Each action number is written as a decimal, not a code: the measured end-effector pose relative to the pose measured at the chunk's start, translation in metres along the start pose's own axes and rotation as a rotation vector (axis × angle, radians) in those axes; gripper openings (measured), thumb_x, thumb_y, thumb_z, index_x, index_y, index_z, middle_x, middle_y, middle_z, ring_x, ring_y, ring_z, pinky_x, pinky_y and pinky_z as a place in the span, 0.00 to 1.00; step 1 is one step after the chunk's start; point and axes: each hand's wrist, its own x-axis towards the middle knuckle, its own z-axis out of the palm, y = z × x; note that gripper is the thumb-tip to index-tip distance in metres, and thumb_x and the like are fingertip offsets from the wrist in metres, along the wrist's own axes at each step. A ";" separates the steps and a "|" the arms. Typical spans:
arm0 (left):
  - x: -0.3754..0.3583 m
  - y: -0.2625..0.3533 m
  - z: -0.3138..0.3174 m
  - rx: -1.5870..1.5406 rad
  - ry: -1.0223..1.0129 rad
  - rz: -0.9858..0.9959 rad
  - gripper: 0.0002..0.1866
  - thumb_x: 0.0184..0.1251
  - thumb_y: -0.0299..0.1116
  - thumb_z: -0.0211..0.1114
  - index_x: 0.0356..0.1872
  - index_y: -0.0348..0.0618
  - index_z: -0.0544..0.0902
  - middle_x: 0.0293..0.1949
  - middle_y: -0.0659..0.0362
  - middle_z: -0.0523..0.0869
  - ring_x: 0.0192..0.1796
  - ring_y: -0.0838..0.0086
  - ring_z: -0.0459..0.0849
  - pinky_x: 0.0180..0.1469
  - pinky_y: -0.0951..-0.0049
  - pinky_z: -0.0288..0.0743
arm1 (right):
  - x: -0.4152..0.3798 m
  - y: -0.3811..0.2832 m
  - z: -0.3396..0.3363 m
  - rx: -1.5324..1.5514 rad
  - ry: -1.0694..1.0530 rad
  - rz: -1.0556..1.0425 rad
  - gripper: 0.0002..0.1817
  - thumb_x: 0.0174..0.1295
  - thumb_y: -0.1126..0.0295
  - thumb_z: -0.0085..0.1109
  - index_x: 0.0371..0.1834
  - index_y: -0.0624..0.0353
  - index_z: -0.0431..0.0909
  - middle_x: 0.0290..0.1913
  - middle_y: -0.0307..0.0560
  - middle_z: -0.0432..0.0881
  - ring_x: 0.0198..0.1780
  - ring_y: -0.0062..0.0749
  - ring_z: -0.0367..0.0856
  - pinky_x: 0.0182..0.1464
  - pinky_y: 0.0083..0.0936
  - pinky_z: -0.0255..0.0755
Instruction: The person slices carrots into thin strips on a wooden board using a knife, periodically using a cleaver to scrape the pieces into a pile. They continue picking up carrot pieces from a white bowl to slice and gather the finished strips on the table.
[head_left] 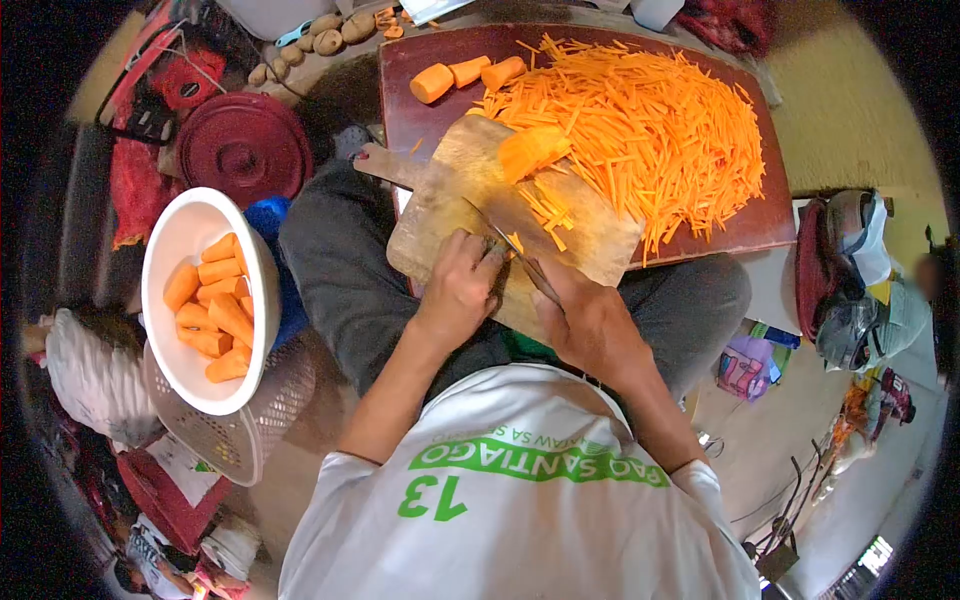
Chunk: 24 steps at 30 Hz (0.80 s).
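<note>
My right hand (585, 315) is closed round the handle of a knife (515, 245), whose blade points up and left over the wooden cutting board (430, 225). Close beside the blade, my left hand (463, 275) has its fingers curled down on the board; a bit of carrot (515, 243) shows near its fingertips, and what it grips is hidden. Further up the board lie stacked carrot slices (533, 152) and some loose strips (548, 212). A large heap of carrot strips (650, 130) covers much of the dark red table (410, 50) behind the board.
Three carrot pieces (467, 72) lie at the table's back left. A white bowl (154, 300) of peeled carrots stands at the left, above a perforated basket (235, 450). Behind it is a dark red lid (243, 148). Potatoes (328, 40) lie beyond, and bags (855, 260) at the right.
</note>
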 end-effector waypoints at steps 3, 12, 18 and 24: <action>-0.003 -0.001 0.003 0.031 0.013 -0.017 0.24 0.44 0.22 0.75 0.48 0.32 0.87 0.43 0.46 0.79 0.49 0.47 0.79 0.52 0.51 0.77 | -0.009 -0.015 -0.018 0.043 -0.038 0.084 0.26 0.71 0.75 0.66 0.72 0.62 0.74 0.53 0.68 0.88 0.52 0.70 0.89 0.52 0.52 0.84; -0.005 0.001 0.000 0.043 -0.016 -0.039 0.26 0.44 0.22 0.75 0.51 0.32 0.87 0.46 0.47 0.80 0.52 0.48 0.78 0.56 0.50 0.76 | -0.002 0.004 0.004 -0.009 0.004 -0.008 0.28 0.71 0.74 0.67 0.74 0.60 0.74 0.54 0.67 0.88 0.54 0.68 0.89 0.53 0.52 0.84; -0.004 0.004 -0.001 0.028 0.004 -0.053 0.26 0.43 0.21 0.75 0.51 0.32 0.87 0.46 0.47 0.79 0.52 0.48 0.78 0.56 0.50 0.76 | -0.019 -0.008 -0.013 0.087 -0.058 0.048 0.26 0.73 0.72 0.65 0.73 0.59 0.74 0.55 0.68 0.87 0.56 0.69 0.88 0.54 0.54 0.84; -0.003 0.000 0.000 0.026 -0.014 -0.036 0.25 0.42 0.22 0.76 0.48 0.33 0.86 0.45 0.47 0.79 0.51 0.48 0.77 0.55 0.50 0.75 | 0.004 -0.005 0.004 0.027 -0.047 0.036 0.24 0.74 0.73 0.65 0.72 0.60 0.75 0.56 0.68 0.87 0.55 0.69 0.88 0.53 0.53 0.84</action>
